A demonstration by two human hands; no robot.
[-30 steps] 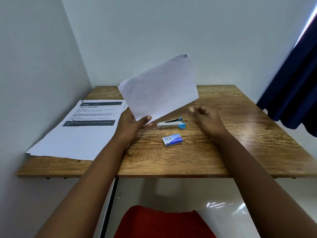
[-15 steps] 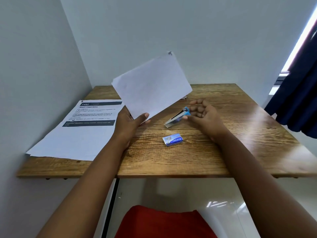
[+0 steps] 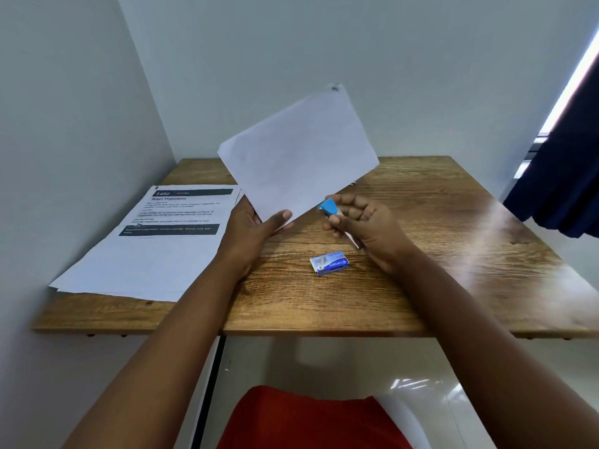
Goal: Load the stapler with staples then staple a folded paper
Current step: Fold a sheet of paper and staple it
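**Stapler in your right hand, folded paper raised in your left**

The stapler (image 3: 337,218) is off the counter (image 3: 421,286), gripped in your right hand (image 3: 366,228). Only its bright blue end cap shows clearly, pointing up and toward the paper; a thin pale edge of its body runs down behind your palm. Your right fingers (image 3: 348,210) are curled shut around it, thumb pressed along the body.

The folded paper (image 3: 298,157) is white, blank on the side facing you, and held tilted above the counter's far half. A small dark mark sits at its top corner. Your left hand (image 3: 252,228) pinches its lower corner, thumb on the front, remaining fingers behind. The stapler's blue end sits just beside the paper's lower edge; contact cannot be confirmed.

The staple box (image 3: 330,262), small and blue with white print, lies flat on the counter near your right wrist, closed as far as can be seen.

A stack of printed sheets (image 3: 155,244) lies at the counter's left side. A dark blue curtain (image 3: 564,176) hangs at right.
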